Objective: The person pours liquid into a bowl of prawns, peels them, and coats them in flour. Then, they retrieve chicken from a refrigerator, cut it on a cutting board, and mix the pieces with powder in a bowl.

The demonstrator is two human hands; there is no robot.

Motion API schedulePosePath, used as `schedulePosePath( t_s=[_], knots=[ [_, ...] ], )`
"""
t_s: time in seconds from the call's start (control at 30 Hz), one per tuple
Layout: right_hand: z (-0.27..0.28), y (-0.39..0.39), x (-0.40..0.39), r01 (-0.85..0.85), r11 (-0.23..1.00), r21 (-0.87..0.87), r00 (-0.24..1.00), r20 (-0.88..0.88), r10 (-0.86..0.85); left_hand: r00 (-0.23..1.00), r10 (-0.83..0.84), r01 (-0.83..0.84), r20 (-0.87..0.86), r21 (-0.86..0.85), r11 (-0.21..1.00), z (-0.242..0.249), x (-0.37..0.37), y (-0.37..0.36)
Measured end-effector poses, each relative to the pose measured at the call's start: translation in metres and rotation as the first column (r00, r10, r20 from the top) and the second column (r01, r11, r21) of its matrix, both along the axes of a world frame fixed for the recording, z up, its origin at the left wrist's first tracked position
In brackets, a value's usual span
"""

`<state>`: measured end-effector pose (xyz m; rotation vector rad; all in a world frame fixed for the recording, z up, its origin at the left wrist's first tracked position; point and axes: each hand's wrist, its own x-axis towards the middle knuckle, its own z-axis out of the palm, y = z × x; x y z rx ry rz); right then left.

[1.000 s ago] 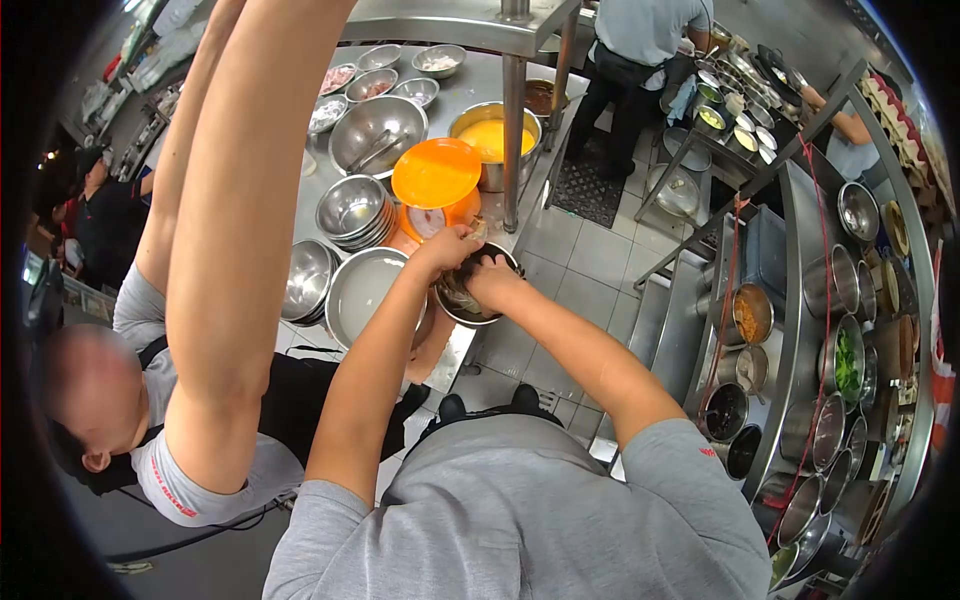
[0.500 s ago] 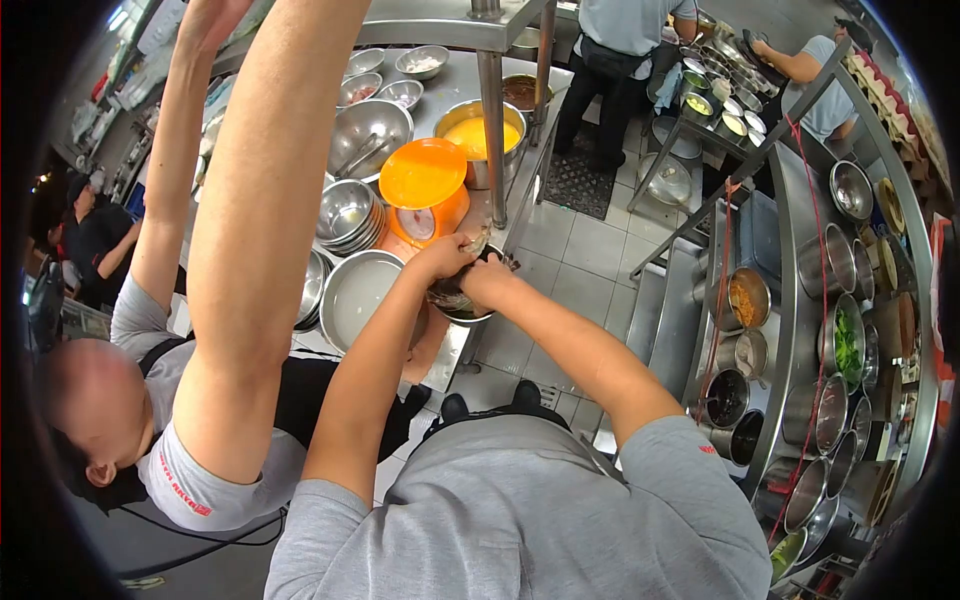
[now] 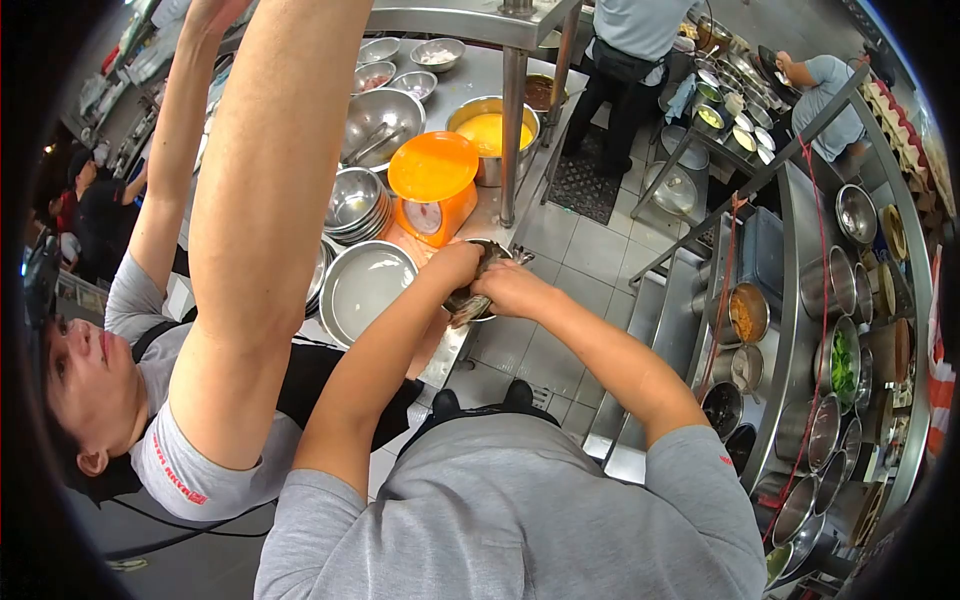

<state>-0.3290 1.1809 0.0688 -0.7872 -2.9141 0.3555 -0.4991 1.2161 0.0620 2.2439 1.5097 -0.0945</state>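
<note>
Both hands meet over a metal bowl (image 3: 478, 318) at the corner of the steel table. My left hand (image 3: 455, 266) is closed, its fingers curled on a greyish-brown prawn (image 3: 466, 308). From the other side, my right hand (image 3: 512, 288) closes on the same prawn, fingers pressed together. Dark, prawn-like pieces show between and beyond the hands; whether they belong to one prawn or more is hidden. Left of my hands sits a wide metal basin (image 3: 368, 290) of cloudy liquid. Just beyond stands an orange kitchen scale (image 3: 436, 205).
Behind the scale are a pot of yellow liquid (image 3: 490, 128), a bowl with utensils (image 3: 385, 128) and stacked bowls (image 3: 358, 205). A table post (image 3: 513, 140) rises nearby. A person's raised arm (image 3: 255, 220) crosses the left. Racks of pots (image 3: 845, 270) line the right.
My hands have shifted slightly on the prawn; a striped part of it now sticks out toward me below them. The view has moved a little. The other person's arms stay raised.
</note>
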Motion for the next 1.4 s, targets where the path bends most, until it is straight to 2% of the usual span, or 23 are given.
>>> schedulePosePath(
  t_s=[0.1,0.17,0.23,0.3,0.37,0.43,0.5,0.57,0.63,0.7,0.77,0.8,0.87,0.93,0.97,1.0,1.1,1.13,1.23,1.27,1.3,1.37,1.4],
  knots=[
    [0.014,-0.003,0.013,0.029,0.991,-0.134,0.996,-0.080,-0.040,0.997,-0.063,0.061,0.054,0.035,0.998,0.003,-0.008,0.001],
    [0.029,0.000,0.020,0.092,0.811,-0.578,0.936,-0.228,-0.269,0.990,-0.079,0.075,0.114,0.041,0.996,0.020,-0.016,-0.001],
    [0.017,0.010,0.021,0.037,0.806,-0.591,0.870,-0.378,-0.317,0.898,0.199,-0.187,0.392,-0.069,0.980,0.038,-0.024,-0.007],
    [0.030,0.012,0.019,-0.148,0.546,-0.825,0.572,-0.522,-0.633,0.862,0.208,-0.185,0.463,-0.094,0.978,0.041,-0.027,-0.009],
    [0.045,0.010,0.020,-0.231,0.515,-0.825,0.506,-0.554,-0.661,0.362,0.544,-0.239,0.757,-0.489,0.839,0.057,-0.023,-0.024],
    [0.049,0.007,0.016,-0.148,0.449,-0.881,0.417,-0.467,-0.780,0.278,0.576,-0.156,0.769,-0.556,0.817,0.066,-0.005,-0.041],
    [0.045,0.001,0.006,-0.092,0.535,-0.840,0.403,-0.522,-0.751,0.096,0.632,-0.066,0.769,-0.628,0.775,0.065,0.017,-0.055],
    [0.055,-0.012,0.010,0.046,0.317,-0.947,0.490,-0.256,-0.833,-0.135,0.784,0.096,0.606,-0.779,0.619,0.058,0.034,-0.067],
    [0.010,-0.014,0.007,0.132,0.716,-0.686,0.437,-0.608,-0.663,-0.289,0.829,0.113,0.479,-0.842,0.527,0.052,0.052,-0.080],
    [0.015,-0.035,0.030,0.355,0.836,-0.418,0.569,-0.613,-0.548,-0.241,0.836,0.149,0.494,-0.832,0.534,0.028,0.058,-0.083],
    [0.053,-0.072,0.064,0.150,0.495,-0.856,0.351,-0.422,-0.836,-0.136,0.813,0.070,0.566,-0.813,0.578,0.053,0.077,-0.103],
    [0.035,-0.077,0.091,0.434,0.688,-0.582,0.403,-0.557,-0.726,-0.025,0.797,0.091,0.603,-0.793,0.602,0.040,0.072,-0.106],
    [0.030,-0.102,0.162,0.593,0.562,-0.577,0.325,-0.467,-0.822,0.175,0.770,0.066,0.614,-0.787,0.613,0.039,0.074,-0.113],
    [0.039,-0.135,0.242,0.733,0.293,-0.614,0.140,-0.286,-0.948,0.194,0.822,0.153,0.536,-0.844,0.514,0.038,0.080,-0.119],
    [0.024,-0.152,0.289,0.837,0.203,-0.509,0.030,-0.327,-0.944,0.214,0.864,0.223,0.457,-0.884,0.412,0.038,0.084,-0.121],
    [0.013,-0.167,0.333,0.920,0.003,-0.393,-0.122,-0.293,-0.948,0.199,0.888,0.331,0.415,-0.881,0.338,0.039,0.087,-0.122],
    [-0.039,-0.197,0.454,0.943,-0.244,-0.228,-0.282,-0.151,-0.947,0.180,0.912,0.472,0.370,-0.846,0.250,0.039,0.099,-0.123],
    [-0.061,-0.201,0.480,0.964,-0.262,-0.047,-0.265,-0.060,-0.962,0.190,0.903,0.517,0.385,-0.821,0.241,0.036,0.100,-0.122],
    [-0.178,-0.194,0.586,0.937,-0.317,0.144,-0.339,0.169,-0.926,0.216,0.851,0.568,0.479,-0.770,0.289,0.035,0.100,-0.120],
    [-0.126,-0.181,0.551,0.951,-0.293,0.095,-0.308,0.317,-0.897,0.223,0.849,0.545,0.478,-0.784,0.298,0.038,0.099,-0.119],
    [-0.119,-0.171,0.546,0.977,-0.153,0.148,-0.207,0.486,-0.849,0.209,0.845,0.552,0.493,-0.772,0.314,0.039,0.097,-0.120],
    [-0.123,-0.168,0.549,0.947,-0.297,0.124,-0.320,0.445,-0.836,0.147,0.854,0.575,0.499,-0.746,0.336,0.039,0.095,-0.121],
    [-0.184,-0.174,0.609,0.980,-0.058,0.188,-0.113,0.298,-0.948,0.117,0.839,0.558,0.531,-0.734,0.387,0.035,0.086,-0.124]
  ],
)
